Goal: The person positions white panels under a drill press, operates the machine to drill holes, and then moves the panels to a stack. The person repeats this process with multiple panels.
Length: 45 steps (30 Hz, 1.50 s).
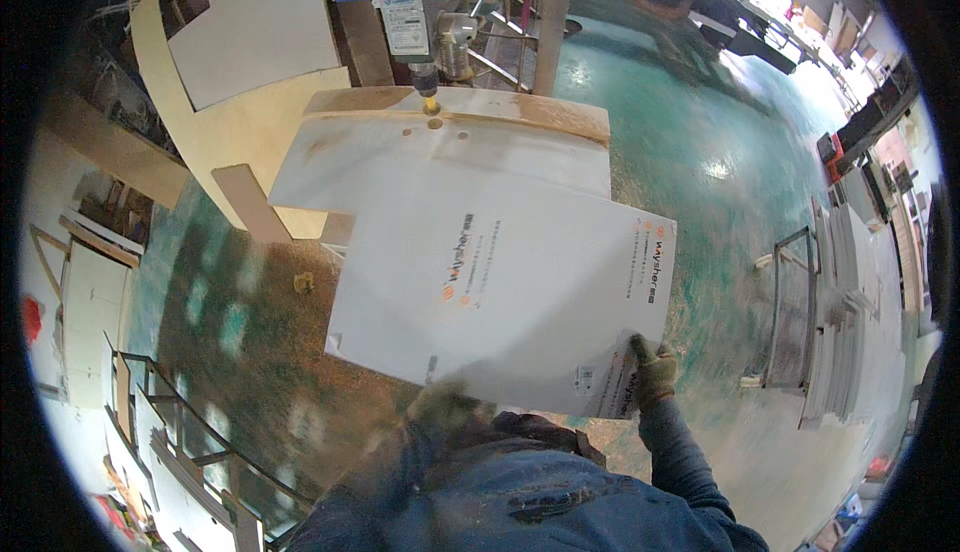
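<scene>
A white film-covered board with printed marks lies slanted in front of me, its far part over a dusty work table. My right hand, in a work glove, is closed on the board's near right edge, thumb on top. At the near left edge is my left hand, gloved too; motion smears it, and its fingers cannot be made out. Above the table's far side stands a drill press with a yellow bit pointing down, beyond the board's far edge.
Sawdust lies along a wooden fence at the table's back. Pale curved sheets lean at the far left. Stacked boards stand by a metal frame on the right, with more racks at lower left. The floor is green.
</scene>
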{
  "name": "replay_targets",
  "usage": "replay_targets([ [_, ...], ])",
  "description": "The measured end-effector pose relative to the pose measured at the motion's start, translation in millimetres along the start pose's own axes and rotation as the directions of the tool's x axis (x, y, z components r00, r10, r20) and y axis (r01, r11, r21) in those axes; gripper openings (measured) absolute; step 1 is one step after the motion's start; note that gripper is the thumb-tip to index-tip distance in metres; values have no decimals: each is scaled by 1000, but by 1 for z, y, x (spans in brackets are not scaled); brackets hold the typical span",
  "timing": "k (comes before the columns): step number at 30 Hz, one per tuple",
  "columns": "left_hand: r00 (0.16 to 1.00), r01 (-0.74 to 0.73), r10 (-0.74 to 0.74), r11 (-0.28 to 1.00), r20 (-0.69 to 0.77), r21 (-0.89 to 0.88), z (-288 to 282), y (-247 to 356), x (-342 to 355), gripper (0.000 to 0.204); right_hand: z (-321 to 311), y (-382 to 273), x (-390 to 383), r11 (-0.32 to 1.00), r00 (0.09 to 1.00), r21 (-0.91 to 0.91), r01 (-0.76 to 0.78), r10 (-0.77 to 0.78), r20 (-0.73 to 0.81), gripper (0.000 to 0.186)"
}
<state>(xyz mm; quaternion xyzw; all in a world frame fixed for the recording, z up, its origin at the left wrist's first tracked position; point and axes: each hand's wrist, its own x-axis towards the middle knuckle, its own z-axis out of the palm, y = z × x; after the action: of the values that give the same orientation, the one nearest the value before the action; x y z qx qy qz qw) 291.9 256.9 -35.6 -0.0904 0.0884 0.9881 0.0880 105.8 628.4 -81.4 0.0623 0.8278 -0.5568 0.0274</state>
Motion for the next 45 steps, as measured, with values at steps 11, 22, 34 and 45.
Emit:
replay_targets([
  [11,893,-154,189,981,-409,116,13,38,91,33,14,-80,74,939,918,293,-182,56,392,54],
  [22,994,111,-4,-21,-111,994,72,184,61,35,11,-59,26,885,909,232,-404,416,-4,41],
  [34,921,109,254,-896,295,432,-3,318,176,73,34,-68,55,897,913,220,-384,404,-51,35],
  [45,893,147,326,-863,310,483,0,315,185,73,27,-80,92,881,909,227,-416,400,114,37],
])
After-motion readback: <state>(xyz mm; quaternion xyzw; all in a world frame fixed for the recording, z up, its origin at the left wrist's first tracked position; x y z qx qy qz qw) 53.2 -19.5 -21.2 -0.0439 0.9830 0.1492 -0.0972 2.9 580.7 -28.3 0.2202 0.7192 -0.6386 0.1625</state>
